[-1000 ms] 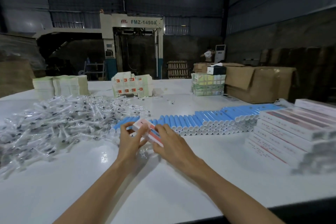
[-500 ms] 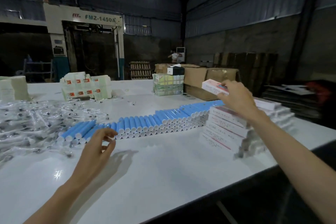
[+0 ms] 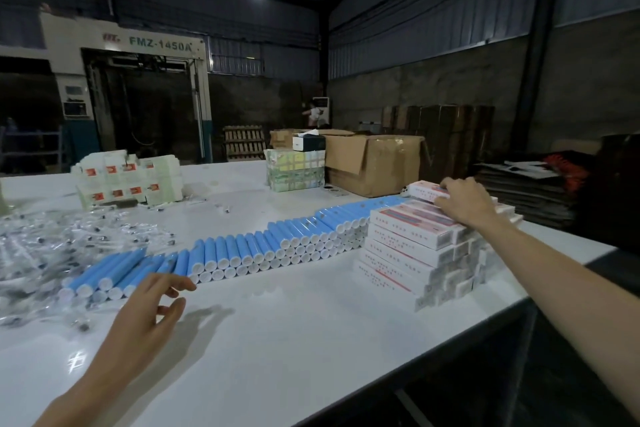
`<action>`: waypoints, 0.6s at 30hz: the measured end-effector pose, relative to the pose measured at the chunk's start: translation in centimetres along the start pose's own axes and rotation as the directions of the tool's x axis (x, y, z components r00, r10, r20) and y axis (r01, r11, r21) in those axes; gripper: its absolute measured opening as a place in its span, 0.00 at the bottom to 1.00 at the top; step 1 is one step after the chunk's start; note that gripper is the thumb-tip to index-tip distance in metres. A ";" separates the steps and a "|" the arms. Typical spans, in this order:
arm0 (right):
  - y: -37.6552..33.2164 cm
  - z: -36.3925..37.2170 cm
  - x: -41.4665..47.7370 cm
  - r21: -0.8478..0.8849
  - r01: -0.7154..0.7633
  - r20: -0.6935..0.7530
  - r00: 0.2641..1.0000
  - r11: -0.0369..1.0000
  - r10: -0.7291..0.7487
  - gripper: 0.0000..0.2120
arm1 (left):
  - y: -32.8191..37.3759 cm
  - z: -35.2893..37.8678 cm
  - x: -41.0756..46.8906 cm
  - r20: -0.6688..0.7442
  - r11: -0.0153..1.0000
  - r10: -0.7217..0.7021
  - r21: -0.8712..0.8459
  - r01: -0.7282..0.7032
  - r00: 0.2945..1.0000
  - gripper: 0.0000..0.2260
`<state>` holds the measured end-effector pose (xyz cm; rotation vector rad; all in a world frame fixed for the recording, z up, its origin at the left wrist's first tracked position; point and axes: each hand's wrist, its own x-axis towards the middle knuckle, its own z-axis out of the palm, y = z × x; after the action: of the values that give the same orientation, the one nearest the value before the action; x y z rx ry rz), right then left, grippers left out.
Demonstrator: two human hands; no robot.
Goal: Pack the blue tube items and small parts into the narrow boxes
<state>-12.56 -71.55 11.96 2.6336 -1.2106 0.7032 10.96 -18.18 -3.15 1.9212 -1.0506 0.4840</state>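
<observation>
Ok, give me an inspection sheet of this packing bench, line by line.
Surface: white table, glossy.
Job's things: blue tubes stacked in a long row; bagged small parts heaped at left; narrow boxes stacked at right.
Clutter: white cartons, green bundle, open cardboard carton at the far edge.
Hands: left hand open, hovers by the tubes' left end; right hand grips the top box at the stack's top.
Cables: nothing seen.
Surroundings: dim warehouse, FMZ-1450A machine behind.
</observation>
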 end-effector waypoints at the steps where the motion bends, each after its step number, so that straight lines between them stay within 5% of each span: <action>1: -0.1 0.1 0.0 -0.031 0.005 0.002 1.000 1.000 -0.005 0.18 | 0.0 0.0 0.0 0.003 1.000 0.000 0.004 0.000 1.000 0.16; 6: -0.2 0.4 0.1 -0.125 0.016 0.045 0.999 0.992 -0.011 0.20 | 0.0 0.0 0.0 0.023 1.000 -0.009 0.016 0.008 1.000 0.16; 9: -1.4 0.1 0.2 -0.119 0.050 -0.062 0.996 0.992 -0.057 0.18 | -0.1 0.0 0.1 0.030 1.000 -0.010 0.028 0.009 1.000 0.17; 13: -8.8 -0.8 -0.9 0.123 0.224 -0.252 0.949 0.967 -0.188 0.04 | 0.0 -0.1 0.2 0.021 0.999 -0.019 0.035 0.018 1.000 0.19; 18: -23.7 -1.0 -5.9 0.463 0.443 -0.277 0.895 0.768 -0.349 0.08 | 0.3 -0.4 0.1 -0.014 0.996 -0.068 0.064 0.069 0.998 0.16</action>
<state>1.48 -51.58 11.22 3.0056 -0.4056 1.2820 10.75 -17.98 -2.72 2.0020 -0.9688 0.4950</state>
